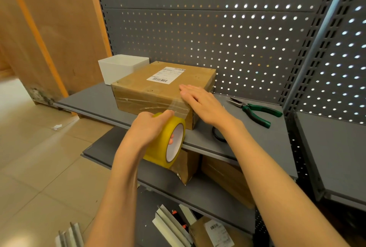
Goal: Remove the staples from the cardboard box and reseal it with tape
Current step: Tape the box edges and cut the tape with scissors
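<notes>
Just beyond both hands (tape-roll gripped), box

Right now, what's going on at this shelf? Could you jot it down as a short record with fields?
Stage: taping
Cardboard box: on the grey shelf, shipping label on top
Left hand: grips the yellow tape roll, clear tape stretched to the box's near corner
Right hand: flat, pressing on that corner
Pliers: green-handled, lying right of the box
White bin: behind the box, left
</notes>
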Available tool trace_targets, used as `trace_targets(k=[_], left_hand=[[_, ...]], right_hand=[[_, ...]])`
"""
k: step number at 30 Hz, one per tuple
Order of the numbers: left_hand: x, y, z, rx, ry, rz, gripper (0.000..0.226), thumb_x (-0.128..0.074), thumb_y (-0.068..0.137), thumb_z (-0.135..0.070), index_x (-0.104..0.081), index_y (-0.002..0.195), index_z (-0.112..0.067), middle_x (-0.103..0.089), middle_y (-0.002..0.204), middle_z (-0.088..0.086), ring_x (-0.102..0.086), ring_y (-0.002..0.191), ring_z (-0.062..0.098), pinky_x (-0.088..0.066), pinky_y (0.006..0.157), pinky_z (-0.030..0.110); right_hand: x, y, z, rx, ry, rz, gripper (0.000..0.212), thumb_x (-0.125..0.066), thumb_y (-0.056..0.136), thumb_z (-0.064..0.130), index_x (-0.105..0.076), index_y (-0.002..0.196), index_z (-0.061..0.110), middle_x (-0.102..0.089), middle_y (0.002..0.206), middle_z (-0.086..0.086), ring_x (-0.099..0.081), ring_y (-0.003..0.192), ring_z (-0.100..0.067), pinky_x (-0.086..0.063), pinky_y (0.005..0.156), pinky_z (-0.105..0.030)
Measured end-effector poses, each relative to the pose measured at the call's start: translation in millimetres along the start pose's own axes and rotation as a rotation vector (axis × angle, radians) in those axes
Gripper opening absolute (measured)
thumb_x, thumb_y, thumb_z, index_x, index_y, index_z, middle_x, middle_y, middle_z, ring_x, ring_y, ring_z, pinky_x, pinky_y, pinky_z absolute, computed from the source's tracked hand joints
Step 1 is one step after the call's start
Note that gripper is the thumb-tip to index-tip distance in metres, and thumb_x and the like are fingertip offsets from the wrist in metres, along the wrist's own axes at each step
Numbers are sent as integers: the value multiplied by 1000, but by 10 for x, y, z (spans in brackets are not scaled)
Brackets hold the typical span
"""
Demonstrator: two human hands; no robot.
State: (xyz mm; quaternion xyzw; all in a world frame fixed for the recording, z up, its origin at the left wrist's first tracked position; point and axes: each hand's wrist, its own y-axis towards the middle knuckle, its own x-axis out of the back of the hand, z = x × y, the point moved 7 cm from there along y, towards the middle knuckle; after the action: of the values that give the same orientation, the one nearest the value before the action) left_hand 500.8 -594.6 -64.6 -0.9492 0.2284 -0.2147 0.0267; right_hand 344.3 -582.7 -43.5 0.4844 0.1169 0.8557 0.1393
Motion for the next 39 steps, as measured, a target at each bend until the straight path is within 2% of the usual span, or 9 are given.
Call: trace_targets(k=[4,12,19,22,25,27,29,34,39], left_hand=[[-8,-8,-1,-1,-12,2,48,-52,87,-43,-66,58,-8,-67,52,8,-59,38,8,-44,54,25],[37,-31,-22,-13,-7,-16,44,-53,86,-40,-66,60,-8,-68,52,7,-60,40,10,-46,55,26],[31,-53,95,-16,7,-40,54,-52,86,-42,-64,42,-12,-67,51,8,-58,39,10,-49,60,28],[41,-48,106,-46,14,-55,51,-53,86,-46,-66,56,-7,-68,54,7,-60,42,10,-49,61,29],[88,-50,138,-55,8,-148,43,-59,81,-52,-48,76,-11,-68,68,12,-68,55,21,-53,66,41],[144,-59,111,-96,55,-256,40,-63,78,-53,-45,89,-19,-61,83,1,-65,75,25,-51,64,40],[173,-68,30,-166,154,-297,36,-63,78,-51,-48,98,-25,-49,83,-11,-54,86,19,-39,60,32],[127,27,-9,-214,116,-205,17,-62,81,-37,-58,93,-26,-57,99,-2,-51,91,16,-35,60,27],[150,63,-72,-272,142,-212,22,-64,80,-34,-55,98,-25,-57,85,-5,-54,83,14,-37,60,27]], right_hand=[[0,-3,-14,3,-10,-21,50,-41,98,37,-36,142,14,-34,150,1,-24,140,-12,-16,114,-27],[-10,14,-14,-1,-48,-20,51,-39,98,39,-35,143,15,-34,150,1,-25,139,-13,-15,111,-26],[-15,10,7,-9,-71,-18,50,-38,99,37,-35,143,13,-33,150,0,-25,140,-14,-15,111,-26],[-20,6,6,-31,-54,4,50,-37,99,35,-33,143,12,-31,151,-1,-22,141,-15,-12,112,-26],[-24,9,20,-55,-4,13,48,-33,101,33,-32,144,12,-28,152,-1,-18,142,-14,-9,115,-29],[-31,13,17,-77,47,13,46,-28,102,32,-31,144,13,-27,153,1,-17,142,-12,-7,117,-30],[-28,22,11,-92,70,17,45,-24,102,31,-30,144,14,-26,153,2,-16,142,-10,-6,117,-30],[-37,21,-2,-105,68,6,45,-23,103,29,-30,144,14,-26,153,2,-15,143,-10,-5,117,-29],[-38,14,3,-133,90,-16,44,-24,103,30,-31,144,15,-27,153,3,-15,142,-9,-4,115,-27]])
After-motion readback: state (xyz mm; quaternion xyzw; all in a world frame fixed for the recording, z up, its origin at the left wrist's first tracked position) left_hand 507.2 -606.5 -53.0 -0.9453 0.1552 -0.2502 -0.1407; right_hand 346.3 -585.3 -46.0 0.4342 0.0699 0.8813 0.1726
